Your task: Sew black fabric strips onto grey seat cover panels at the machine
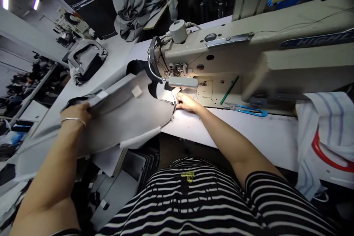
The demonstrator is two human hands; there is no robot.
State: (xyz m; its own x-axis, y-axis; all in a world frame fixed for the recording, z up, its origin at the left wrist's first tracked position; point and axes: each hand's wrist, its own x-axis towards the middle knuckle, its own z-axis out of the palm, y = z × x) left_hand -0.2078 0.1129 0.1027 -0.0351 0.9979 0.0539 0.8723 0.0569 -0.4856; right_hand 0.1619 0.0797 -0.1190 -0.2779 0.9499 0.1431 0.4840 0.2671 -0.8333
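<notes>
A large grey fabric piece (129, 112) with dark edging and a small pale tag spreads across the left of the table in front of me. My left hand (76, 113), a bracelet on its wrist, is closed on the far-left edge of this fabric; its fingertips are partly hidden. At the other end, under the lamp, my right hand (186, 102) pinches the fabric's right corner, with loose threads close by. Just beyond that hand stands the sewing machine (232, 55), its needle area partly covered by the lamp (183, 82).
Blue-handled thread snips (250, 110) and a green stick (229, 90) lie to the right on the machine bed and table. A striped cloth (320, 118) hangs at the right edge. Grey fabric pieces (141, 3) are heaped behind; a sewn grey part (85, 59) sits back left.
</notes>
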